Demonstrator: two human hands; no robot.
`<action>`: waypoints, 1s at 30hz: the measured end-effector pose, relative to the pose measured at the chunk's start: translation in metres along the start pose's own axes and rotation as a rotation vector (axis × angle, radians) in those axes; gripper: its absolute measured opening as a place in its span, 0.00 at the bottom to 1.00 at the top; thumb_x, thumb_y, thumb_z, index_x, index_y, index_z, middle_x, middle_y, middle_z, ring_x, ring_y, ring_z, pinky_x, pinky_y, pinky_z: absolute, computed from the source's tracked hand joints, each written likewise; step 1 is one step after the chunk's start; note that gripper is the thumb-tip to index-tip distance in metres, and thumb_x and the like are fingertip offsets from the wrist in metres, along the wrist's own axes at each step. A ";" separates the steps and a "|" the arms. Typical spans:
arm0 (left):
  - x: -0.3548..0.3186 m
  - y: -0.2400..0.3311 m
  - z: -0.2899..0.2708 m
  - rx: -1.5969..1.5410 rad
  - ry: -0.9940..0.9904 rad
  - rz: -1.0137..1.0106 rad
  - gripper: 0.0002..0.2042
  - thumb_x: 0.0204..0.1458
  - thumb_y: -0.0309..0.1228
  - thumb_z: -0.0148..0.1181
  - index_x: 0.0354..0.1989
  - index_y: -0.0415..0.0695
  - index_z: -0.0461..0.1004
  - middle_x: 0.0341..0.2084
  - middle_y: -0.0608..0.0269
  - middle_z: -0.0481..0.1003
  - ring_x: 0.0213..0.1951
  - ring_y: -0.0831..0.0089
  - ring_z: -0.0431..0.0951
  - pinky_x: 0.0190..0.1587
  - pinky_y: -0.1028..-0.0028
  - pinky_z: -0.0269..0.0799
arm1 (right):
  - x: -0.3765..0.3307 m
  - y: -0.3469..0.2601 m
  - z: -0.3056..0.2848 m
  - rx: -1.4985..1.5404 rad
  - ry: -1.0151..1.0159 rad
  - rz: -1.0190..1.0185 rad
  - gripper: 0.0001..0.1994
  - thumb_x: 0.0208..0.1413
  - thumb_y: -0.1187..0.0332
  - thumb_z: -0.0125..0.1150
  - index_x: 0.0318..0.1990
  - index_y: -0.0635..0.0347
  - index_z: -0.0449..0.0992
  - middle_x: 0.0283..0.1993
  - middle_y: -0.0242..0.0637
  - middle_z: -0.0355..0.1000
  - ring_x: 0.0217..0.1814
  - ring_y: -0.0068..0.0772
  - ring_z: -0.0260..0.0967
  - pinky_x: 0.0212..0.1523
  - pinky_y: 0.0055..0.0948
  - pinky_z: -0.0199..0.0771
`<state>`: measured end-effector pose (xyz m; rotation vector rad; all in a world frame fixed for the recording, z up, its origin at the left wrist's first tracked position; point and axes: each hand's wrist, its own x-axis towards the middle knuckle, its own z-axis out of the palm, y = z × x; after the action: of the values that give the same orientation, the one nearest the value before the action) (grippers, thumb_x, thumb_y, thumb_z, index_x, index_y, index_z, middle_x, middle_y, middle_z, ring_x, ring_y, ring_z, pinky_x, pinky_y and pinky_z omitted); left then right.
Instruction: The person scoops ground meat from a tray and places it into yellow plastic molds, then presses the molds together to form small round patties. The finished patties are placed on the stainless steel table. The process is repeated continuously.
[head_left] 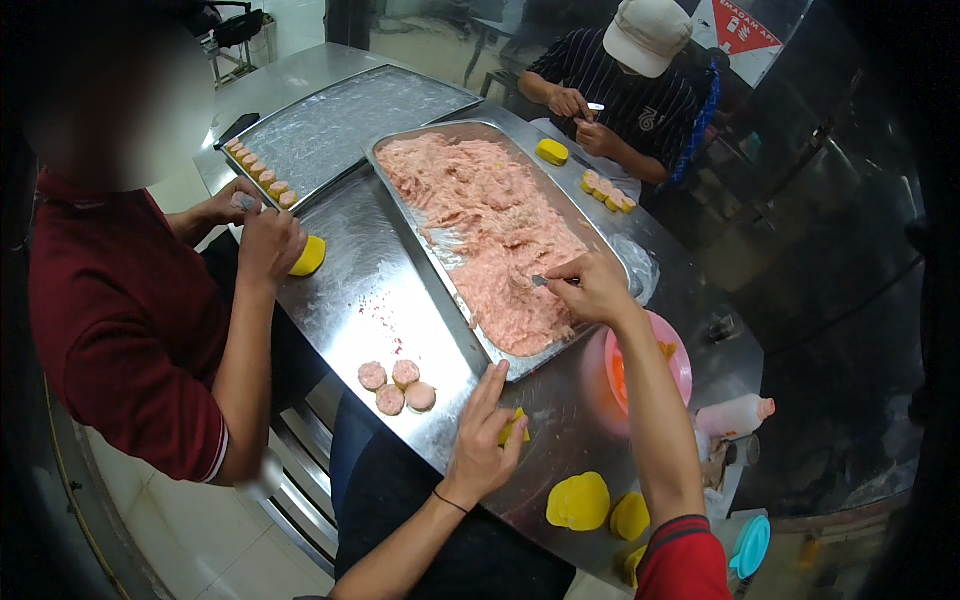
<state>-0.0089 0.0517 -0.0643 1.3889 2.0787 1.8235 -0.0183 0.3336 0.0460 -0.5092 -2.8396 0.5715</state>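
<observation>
My left hand (482,440) is closed around a small yellow dumpling wrapper (516,428), near the close edge of the steel table. Farther right, my right hand (597,287) grips a small metal spreader (541,281); its tip touches the pink minced meat (490,215). That meat fills most of a deep metal tray (440,262). Left of my left hand stand several meat-topped yellow dumplings (390,399) in a cluster. Stacks of yellow wrappers (578,502) lie by my right forearm.
A pink bowl (680,365) with orange contents and a white bottle (735,416) stand right of my right forearm. A flat tray (370,115) holds a row of dumplings (262,176). Two people work at the left and far sides; more dumplings (606,190) sit by the far person.
</observation>
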 end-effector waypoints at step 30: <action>-0.013 0.042 -0.015 -1.548 0.051 -0.980 0.29 0.78 0.45 0.35 0.69 0.26 0.62 0.67 0.38 0.69 0.71 0.51 0.68 0.79 0.52 0.55 | -0.259 -0.086 0.075 0.062 0.347 -0.036 0.30 0.49 0.83 0.62 0.63 0.55 0.82 0.39 0.40 0.75 0.38 0.44 0.72 0.41 0.38 0.77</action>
<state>0.0148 0.0274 -0.0322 -0.0966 0.4847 1.9134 0.1753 0.1379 -0.0193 -0.4912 -2.4899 0.5064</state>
